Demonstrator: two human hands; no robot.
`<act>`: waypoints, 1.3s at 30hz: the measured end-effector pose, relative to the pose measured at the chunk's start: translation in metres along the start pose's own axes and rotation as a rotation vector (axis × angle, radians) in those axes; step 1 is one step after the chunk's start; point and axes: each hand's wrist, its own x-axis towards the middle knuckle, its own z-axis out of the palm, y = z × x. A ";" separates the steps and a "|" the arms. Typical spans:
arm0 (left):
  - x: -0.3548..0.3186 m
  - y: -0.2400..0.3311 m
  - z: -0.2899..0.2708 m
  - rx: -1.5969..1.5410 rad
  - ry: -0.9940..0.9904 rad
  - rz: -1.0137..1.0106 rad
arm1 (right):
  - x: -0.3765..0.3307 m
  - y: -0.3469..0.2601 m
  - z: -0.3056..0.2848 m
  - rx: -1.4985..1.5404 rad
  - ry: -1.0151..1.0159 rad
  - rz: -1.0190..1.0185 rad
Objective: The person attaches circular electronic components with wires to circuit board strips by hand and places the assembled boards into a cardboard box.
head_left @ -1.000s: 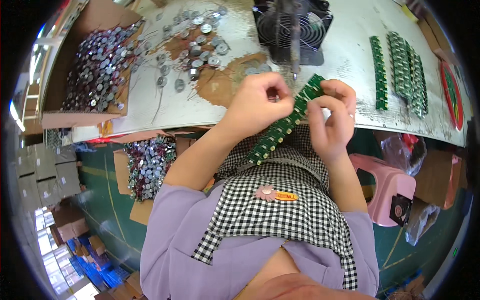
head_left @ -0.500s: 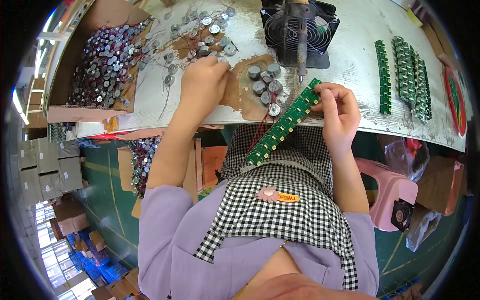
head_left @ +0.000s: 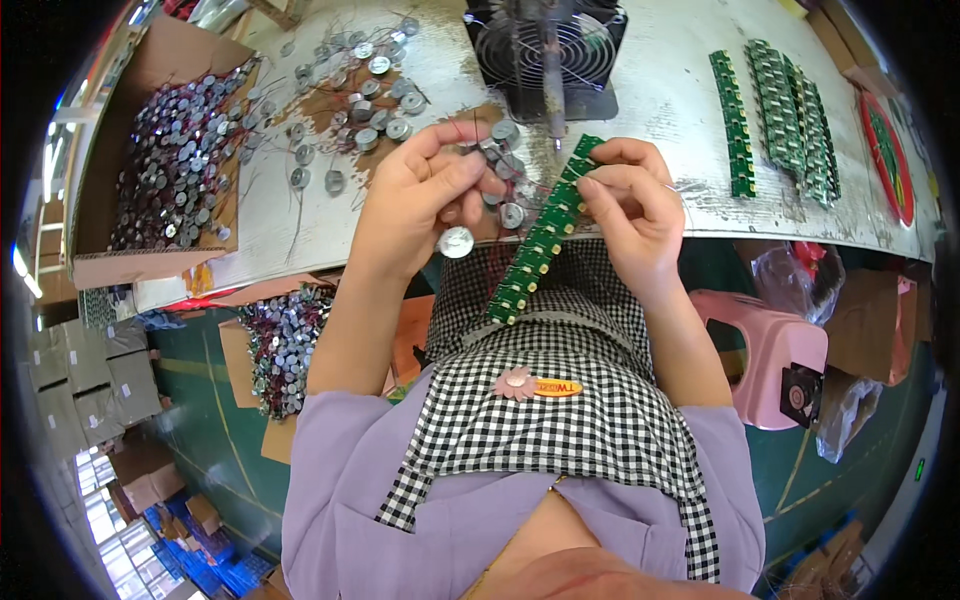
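1. My right hand [head_left: 630,205] pinches the upper end of a long green circuit-board strip [head_left: 540,235], fingers closed on it; the strip slants down toward my checked apron [head_left: 560,400], its lower end hanging free over my lap.
2. My left hand [head_left: 425,195] is curled around a small round silver component [head_left: 456,241], which dangles just below my fingers on thin wire leads; the two hands sit close together, nearly touching above the table's edge.
3. Between and just behind my hands, more silver discs [head_left: 505,135] lie on a worn brown patch of the white worktable [head_left: 660,110].
4. Directly beyond them stands a black fan [head_left: 550,45] with a wire grille, a soldering iron [head_left: 549,70] resting across its front.
5. A scatter of loose discs with wires [head_left: 350,90] spreads across the table to my left, and farther left a cardboard box [head_left: 175,160] is filled with the same parts.
6. To my right, several finished green strips [head_left: 785,110] lie in rows on the table, well apart from my hands.
7. Below the table, a second carton of discs [head_left: 280,345] sits by my left elbow, and a pink plastic stool [head_left: 765,350] stands at my right.
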 end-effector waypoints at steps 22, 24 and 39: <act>0.017 -0.022 0.037 0.448 0.033 0.112 | 0.004 -0.007 0.003 0.140 0.062 -0.027; 0.018 -0.021 0.037 0.409 0.041 0.069 | 0.004 -0.008 0.004 0.129 0.068 -0.010; 0.018 -0.023 0.045 0.383 0.091 0.155 | 0.005 -0.010 0.005 0.110 0.080 -0.004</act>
